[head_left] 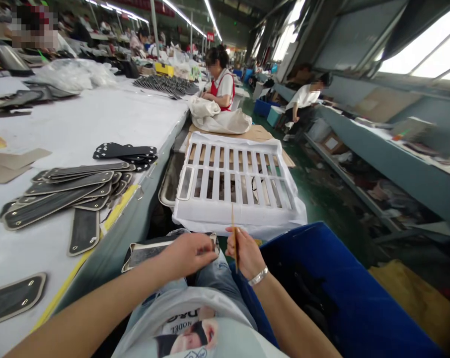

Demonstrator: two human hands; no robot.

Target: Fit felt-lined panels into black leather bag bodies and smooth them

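The dark panel (pixel 150 251) is gripped by the left hand (pixel 189 253); the thin stick (pixel 234 238), pinched in right hand (pixel 247 253) fingers, could snap under pressure

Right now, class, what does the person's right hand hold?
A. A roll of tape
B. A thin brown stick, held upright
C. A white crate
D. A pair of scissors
B: the right hand pinches a thin brown stick that points upward, while the left hand rests on a flat dark piece on the lap; the white crate lies beyond, untouched.
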